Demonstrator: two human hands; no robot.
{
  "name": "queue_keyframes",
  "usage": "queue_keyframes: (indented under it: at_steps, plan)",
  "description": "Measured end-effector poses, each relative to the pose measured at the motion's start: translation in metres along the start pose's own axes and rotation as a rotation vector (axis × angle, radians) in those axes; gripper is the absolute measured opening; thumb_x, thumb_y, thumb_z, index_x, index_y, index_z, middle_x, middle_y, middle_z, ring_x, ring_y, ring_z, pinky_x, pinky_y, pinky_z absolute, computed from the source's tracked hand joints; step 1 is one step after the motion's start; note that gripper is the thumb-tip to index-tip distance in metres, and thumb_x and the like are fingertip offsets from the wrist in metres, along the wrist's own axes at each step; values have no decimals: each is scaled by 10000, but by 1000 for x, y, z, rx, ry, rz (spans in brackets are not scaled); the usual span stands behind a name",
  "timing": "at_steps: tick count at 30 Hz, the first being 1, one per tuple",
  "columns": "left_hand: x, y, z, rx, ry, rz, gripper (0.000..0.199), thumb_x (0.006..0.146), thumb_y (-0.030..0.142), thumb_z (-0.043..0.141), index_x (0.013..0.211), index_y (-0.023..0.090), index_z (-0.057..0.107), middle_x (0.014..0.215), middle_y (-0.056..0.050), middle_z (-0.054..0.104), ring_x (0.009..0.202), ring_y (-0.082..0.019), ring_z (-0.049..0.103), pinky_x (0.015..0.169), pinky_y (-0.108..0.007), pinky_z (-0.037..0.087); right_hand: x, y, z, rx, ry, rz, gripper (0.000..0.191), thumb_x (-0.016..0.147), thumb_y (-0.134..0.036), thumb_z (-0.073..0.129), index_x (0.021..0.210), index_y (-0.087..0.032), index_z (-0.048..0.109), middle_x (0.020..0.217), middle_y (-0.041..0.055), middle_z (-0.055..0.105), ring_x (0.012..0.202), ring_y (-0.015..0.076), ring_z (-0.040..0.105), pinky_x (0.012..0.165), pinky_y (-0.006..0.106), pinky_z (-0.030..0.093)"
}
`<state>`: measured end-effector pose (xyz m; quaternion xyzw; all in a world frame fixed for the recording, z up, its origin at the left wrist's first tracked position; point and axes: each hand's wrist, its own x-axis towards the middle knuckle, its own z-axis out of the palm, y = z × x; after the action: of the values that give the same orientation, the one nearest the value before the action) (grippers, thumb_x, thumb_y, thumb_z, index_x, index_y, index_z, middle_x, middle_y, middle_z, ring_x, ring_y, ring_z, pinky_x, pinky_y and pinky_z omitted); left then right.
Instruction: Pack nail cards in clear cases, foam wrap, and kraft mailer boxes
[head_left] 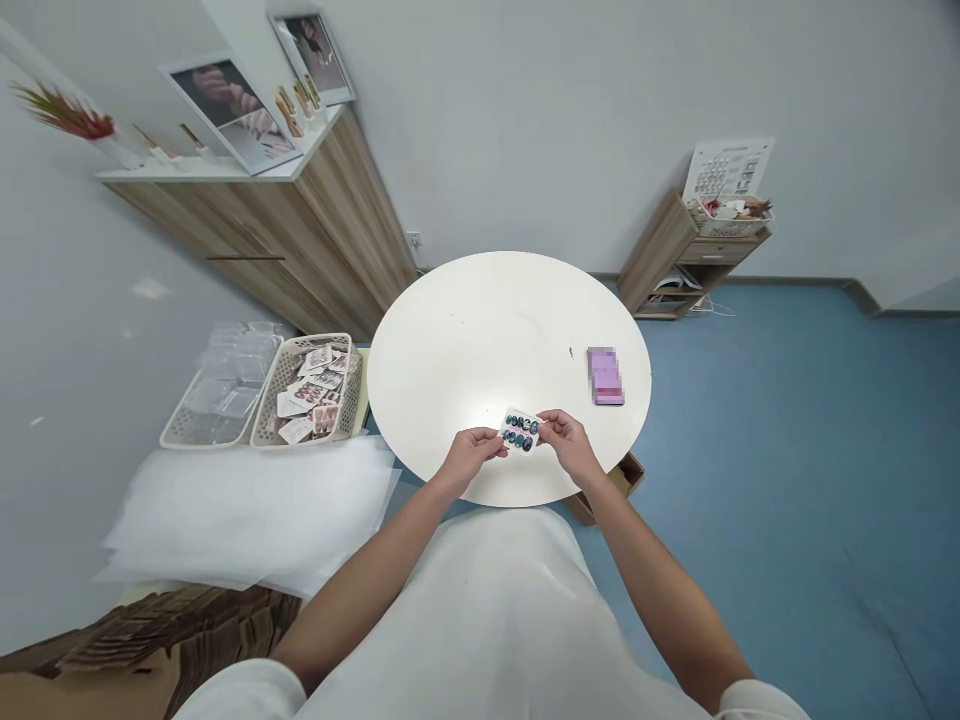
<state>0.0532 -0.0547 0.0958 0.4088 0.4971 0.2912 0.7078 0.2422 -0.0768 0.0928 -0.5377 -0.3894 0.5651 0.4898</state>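
Observation:
A small white card of press-on nails is held up over the near part of the round white table. Its dark, blue-green glossy nails lie in two rows. My left hand pinches the card's left edge between thumb and fingers. On the opposite side, my right hand grips the right edge the same way. To the right on the tabletop lies a purple phone-like rectangle, blurred into blocks. Close by it is a tiny dark speck.
Left of the table, one basket holds nail cards; another holds clear plastic boxes. White sheets lie in front, above folded brown cardboard. A wooden cabinet and a small shelf stand behind. An open carton sits under the table.

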Motion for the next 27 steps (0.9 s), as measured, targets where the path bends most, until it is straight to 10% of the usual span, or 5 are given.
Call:
queue_keyframes:
  at_steps: [16,27]
  plan:
    - [28,20,13,383,18,185,246,733,369,547,861,194,664,840,-44,656,787,-166,584,716,-282,447,45,0,-25,-56,-210,74,331,665,-419,630,889,-176,602,708,-6,577,644,109,523,606,259,419]
    - [25,-16,4,4,239,84,321,720,380,589,936,143,601,877,-71,645,772,-150,599,801,-339,457,48,27,4,22,-143,186,260,697,-407,588,822,-191,514,638,-41,517,568,104,548,584,262,428]
